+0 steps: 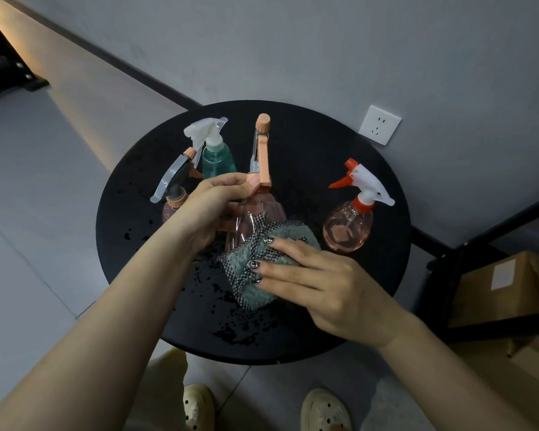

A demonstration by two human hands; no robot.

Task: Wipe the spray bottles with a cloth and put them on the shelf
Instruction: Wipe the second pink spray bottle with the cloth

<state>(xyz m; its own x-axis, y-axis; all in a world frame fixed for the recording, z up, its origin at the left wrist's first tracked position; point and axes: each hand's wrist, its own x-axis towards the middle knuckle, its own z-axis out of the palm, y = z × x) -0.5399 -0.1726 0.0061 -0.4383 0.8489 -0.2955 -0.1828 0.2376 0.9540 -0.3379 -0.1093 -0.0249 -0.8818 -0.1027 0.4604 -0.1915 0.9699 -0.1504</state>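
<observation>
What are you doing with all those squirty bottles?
A person is cleaning spray bottles on a round black table. The left hand holds a pink bottle with a peach pump top, and the right hand presses a green cloth against it. Three other bottles wait on the table: a teal one, a pink one with a grey trigger and a pink one with a red nozzle.

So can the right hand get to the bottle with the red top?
Probably yes. The right hand presses the cloth just beside the red-topped bottle, with nothing between them. It would have to let go of the cloth first.
</observation>
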